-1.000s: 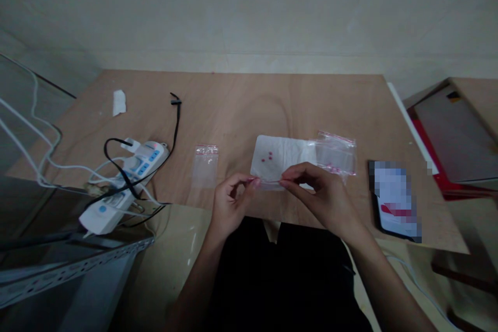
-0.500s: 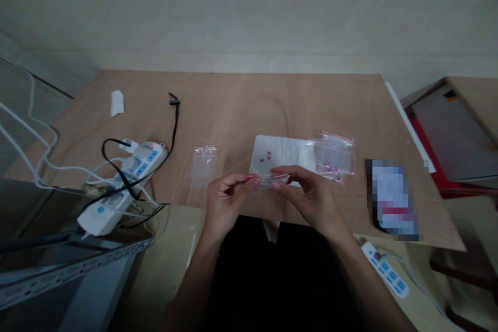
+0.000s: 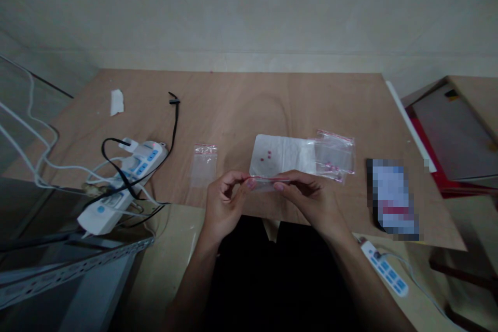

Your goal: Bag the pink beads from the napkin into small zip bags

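"Quick: what have you got?"

"One small, clear, thin plastic bag with a red strip along one edge (image 3: 265, 185). My left hand (image 3: 225, 201) pinches one end, thumb against fingers; my right hand (image 3: 317, 201) pinches the other. Both closed on it, none of my fingers free."

"Where on the desk (image 3: 233, 98)?"

"Held close to the front edge, roughly mid-length, just my side of a flat white rounded-corner sheet (image 3: 288, 149). Can't tell if bag and sheet touch. Three tiny round dark-red pieces (image 3: 269, 156) lie on the sheet, toward its left edge."

"Step in hand?"

"Working the strip edge two-handed, I'd say. Mouth parted or pressed together: can't tell, too small. Can't see anything inside either."

"Next move calls for?"

"My judgement: fingertip control, both pinches level, light pull. Film this thin probably slips or creases easily."

"Rest, fast."

"An overlapping pile of clear red-striped plastic bags (image 3: 337, 149) at the sheet's right edge. One flat clear red-striped bag (image 3: 204, 167) alone, left of my left hand. Black phone, screen pixelated (image 3: 392, 192), by the desk's front right corner. White power strip with blue sockets (image 3: 150, 158) along the front edge, left."
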Motion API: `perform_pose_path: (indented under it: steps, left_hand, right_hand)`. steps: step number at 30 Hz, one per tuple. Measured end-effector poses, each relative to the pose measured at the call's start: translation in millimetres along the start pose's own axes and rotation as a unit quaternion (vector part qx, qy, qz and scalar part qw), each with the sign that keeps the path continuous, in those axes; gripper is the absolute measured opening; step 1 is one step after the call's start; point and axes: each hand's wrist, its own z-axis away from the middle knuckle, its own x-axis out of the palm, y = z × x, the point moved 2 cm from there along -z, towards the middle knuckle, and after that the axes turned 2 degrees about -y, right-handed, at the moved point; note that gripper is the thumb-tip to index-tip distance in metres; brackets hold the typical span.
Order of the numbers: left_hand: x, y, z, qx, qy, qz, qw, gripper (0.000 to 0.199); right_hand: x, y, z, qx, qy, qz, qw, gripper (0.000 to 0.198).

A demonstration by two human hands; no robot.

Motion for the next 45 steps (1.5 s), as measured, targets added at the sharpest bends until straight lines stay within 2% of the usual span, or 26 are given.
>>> perform_pose_path:
  steps: [8, 15, 23, 27, 32, 37, 45]
  left_hand:
    - [4, 5, 1, 0.005, -0.056, 0.022, 0.998, 0.019]
    - [4, 4, 3, 0.037, -0.034, 0.009, 0.999, 0.014]
    - [8, 7, 3, 0.026, -0.084, 0.000, 0.996, 0.013]
    - [10, 9, 2, 0.052, -0.068, -0.028, 0.996, 0.013]
    - [14, 11, 3, 0.070, -0.095, -0.050, 0.992, 0.010]
    - [19, 11, 5, 0.076, -0.100, -0.087, 0.988, 0.011]
    - [16, 7, 4, 0.040, -0.092, -0.039, 0.994, 0.011]
  right_hand:
    - [0, -4, 2, -0.023, 0.009, -0.004, 1.000, 0.006]
    - [7, -2, 2, -0.011, -0.026, -0.019, 0.999, 0.007]
    - [8, -9, 5, -0.045, -0.030, 0.034, 0.998, 0.008]
    - [9, -4, 7, -0.028, -0.022, 0.026, 0.999, 0.010]
    - [8, -1, 9, -0.007, -0.013, 0.008, 1.000, 0.018]
    - [5, -3, 10, -0.047, -0.014, 0.072, 0.996, 0.017]
    - [-8, -2, 9, -0.056, -0.024, 0.120, 0.991, 0.016]
